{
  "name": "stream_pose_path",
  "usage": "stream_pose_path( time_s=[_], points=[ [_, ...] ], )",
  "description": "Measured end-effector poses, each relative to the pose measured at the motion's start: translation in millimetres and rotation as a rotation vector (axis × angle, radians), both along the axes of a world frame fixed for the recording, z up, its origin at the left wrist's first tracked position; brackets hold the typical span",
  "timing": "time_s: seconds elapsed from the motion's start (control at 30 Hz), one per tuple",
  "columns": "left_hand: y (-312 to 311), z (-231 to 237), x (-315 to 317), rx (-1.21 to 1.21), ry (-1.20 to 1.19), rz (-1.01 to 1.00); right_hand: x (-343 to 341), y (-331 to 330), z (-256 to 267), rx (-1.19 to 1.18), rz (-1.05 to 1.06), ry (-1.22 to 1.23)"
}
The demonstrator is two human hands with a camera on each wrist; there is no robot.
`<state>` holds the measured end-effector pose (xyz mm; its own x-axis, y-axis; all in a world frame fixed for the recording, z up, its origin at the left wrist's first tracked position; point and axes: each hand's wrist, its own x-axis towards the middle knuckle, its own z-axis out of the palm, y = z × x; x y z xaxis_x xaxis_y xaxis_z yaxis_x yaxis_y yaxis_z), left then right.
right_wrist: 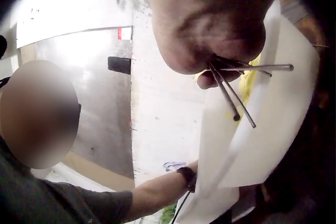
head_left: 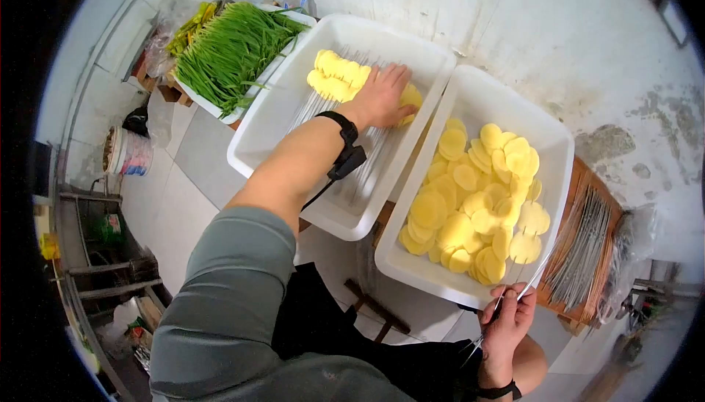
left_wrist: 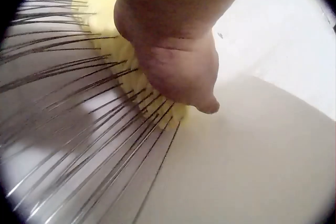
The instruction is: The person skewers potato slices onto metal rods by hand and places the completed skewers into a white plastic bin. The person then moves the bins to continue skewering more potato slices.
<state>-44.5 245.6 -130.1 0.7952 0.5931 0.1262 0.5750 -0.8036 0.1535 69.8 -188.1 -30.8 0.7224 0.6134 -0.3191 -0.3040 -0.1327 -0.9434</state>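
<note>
My left hand [head_left: 383, 99] lies over a row of yellow potato slices [head_left: 338, 75] threaded on thin metal skewers [left_wrist: 123, 148] in the left white tub [head_left: 257, 134]. Its thumb extends along the end of the row in the left wrist view, and the other fingertips are hidden there. Below the right tub's near edge, my right hand [head_left: 507, 321] grips several metal skewers [right_wrist: 231, 100] with curled fingers. Their blunt ends stick out of the fist. Loose potato slices [head_left: 455, 229] fill much of the right white tub [head_left: 477, 79].
Green leafy stalks [head_left: 235, 49] lie in a white tray at the back left. Bare skewers [head_left: 584, 248] are stacked on a wooden surface right of the tubs. A bucket [head_left: 126, 152] and a metal rack [head_left: 110, 277] stand at left. The wall [head_left: 536, 27] rises behind.
</note>
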Motion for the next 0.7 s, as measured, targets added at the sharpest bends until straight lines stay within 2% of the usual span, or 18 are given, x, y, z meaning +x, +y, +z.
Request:
stream_pose_path(
  time_s=[0.13,0.2,0.23,0.3,0.33,0.4,0.47,0.53,0.57,0.63,0.67,0.7],
  points=[
    [19.3,4.0,-11.7,0.022,-0.015,0.058,1.9,2.0,1.8,0.007,-0.025,0.015],
    [45.6,-4.3,-22.1,0.132,-0.136,0.202,2.3,2.4,2.9,0.015,-0.013,-0.004],
    [56.5,-0.2,-26.9,0.130,-0.136,0.202,2.6,2.5,3.0,0.014,-0.013,-0.004],
    [70.2,12.4,-38.7,-0.209,-0.374,0.380,2.4,1.4,2.7,0.013,-0.003,0.006],
    [62.6,32.5,-44.4,-0.208,-0.372,0.382,1.4,1.2,3.1,0.014,-0.002,0.008],
    [46.5,72.0,-58.4,-0.513,-0.316,0.460,-1.3,0.9,4.2,0.021,0.010,-0.008],
    [36.9,82.2,-76.6,-0.490,-0.309,0.437,-4.1,-0.6,2.8,0.043,0.026,-0.035],
    [25.3,92.8,-98.3,-0.648,-0.237,0.330,-8.2,-4.4,1.4,0.063,0.043,-0.060],
    [17.6,97.9,-108.9,-0.643,-0.240,0.332,-9.1,-5.5,0.4,0.077,0.038,-0.069],
    [-22.1,120.7,-128.3,-0.778,-0.415,0.394,-11.0,-10.2,-0.9,0.096,0.029,-0.084],
    [-39.5,129.7,-137.3,-0.771,-0.424,0.389,-11.3,-12.3,-2.4,0.104,0.029,-0.092],
    [-58.2,137.2,-146.8,-0.852,-0.623,0.449,-12.3,-14.7,-4.7,0.116,0.026,-0.098]
  ],
)
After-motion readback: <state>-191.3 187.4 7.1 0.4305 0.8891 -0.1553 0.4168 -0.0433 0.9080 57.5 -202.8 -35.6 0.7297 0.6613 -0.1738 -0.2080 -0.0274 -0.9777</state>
